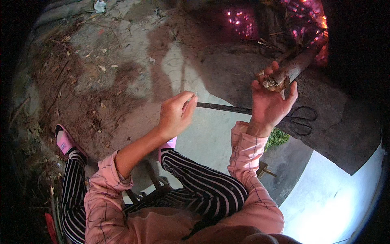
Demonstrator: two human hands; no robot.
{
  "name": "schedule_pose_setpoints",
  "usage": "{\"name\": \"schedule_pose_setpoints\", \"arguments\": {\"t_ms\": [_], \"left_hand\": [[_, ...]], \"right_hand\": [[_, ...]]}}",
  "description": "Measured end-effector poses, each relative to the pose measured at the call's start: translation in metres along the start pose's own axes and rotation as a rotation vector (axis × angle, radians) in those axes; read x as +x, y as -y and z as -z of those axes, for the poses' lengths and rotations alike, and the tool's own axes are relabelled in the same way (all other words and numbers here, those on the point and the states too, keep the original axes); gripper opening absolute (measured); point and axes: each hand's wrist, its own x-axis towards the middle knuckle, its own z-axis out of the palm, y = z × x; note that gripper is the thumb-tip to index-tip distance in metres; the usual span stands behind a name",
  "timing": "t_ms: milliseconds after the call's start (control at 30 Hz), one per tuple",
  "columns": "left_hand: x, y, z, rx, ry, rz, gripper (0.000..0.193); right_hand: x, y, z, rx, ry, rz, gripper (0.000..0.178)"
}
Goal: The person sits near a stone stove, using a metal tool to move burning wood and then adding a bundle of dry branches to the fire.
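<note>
My right hand [270, 101] is palm up at the right, its fingers and thumb curled round the near end of a log [298, 67]. The log's bark is brown and its broken end is pale and frayed. Its far end reaches toward the glowing fire at the upper right. My left hand [176, 114] is closed, thumb against curled fingers, at the thin end of long dark fire tongs [225, 107]. The tongs pass behind my right wrist, and their looped handles [302, 120] show beyond it.
Pink-glowing embers [310, 24] burn at the upper right beside a dark slab [329, 114]. Dirt strewn with twigs and chips [93, 69] covers the left. A leafy green plant [277, 138] shows beside my right sleeve. My feet in pink slippers [65, 142] rest on the ground.
</note>
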Motion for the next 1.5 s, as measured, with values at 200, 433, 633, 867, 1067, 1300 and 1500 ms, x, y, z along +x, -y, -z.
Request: {"name": "schedule_pose_setpoints", "arguments": {"t_ms": [200,433,633,867,1067,1300,1500], "left_hand": [[-0.031,-0.008,0.035,0.151,-0.029,-0.015,0.019],[-0.081,-0.070,0.067,0.242,0.134,-0.294,0.016],[-0.125,-0.123,0.093,0.332,0.240,-0.375,0.008],[-0.184,-0.161,0.136,0.358,0.226,-0.323,0.013],[-0.188,-0.151,0.183,0.433,0.081,-0.211,0.032],[-0.127,-0.130,0.202,0.555,0.008,-0.232,0.024],[-0.112,-0.138,0.225,0.547,-0.139,-0.270,0.021]], "right_hand": [[-0.001,-0.003,0.000,-0.067,0.126,-0.042,0.046],[0.002,0.018,0.005,-0.266,0.022,-0.120,0.027],[0.023,0.047,0.010,-0.434,0.086,-0.243,0.024],[0.023,0.040,0.008,-0.413,0.018,-0.293,0.039],[-0.044,0.057,0.032,-1.206,0.065,-0.134,0.044],[-0.099,0.087,0.075,-2.805,0.455,0.892,0.045],[-0.064,0.078,0.076,-2.996,0.383,1.008,0.026]]}}
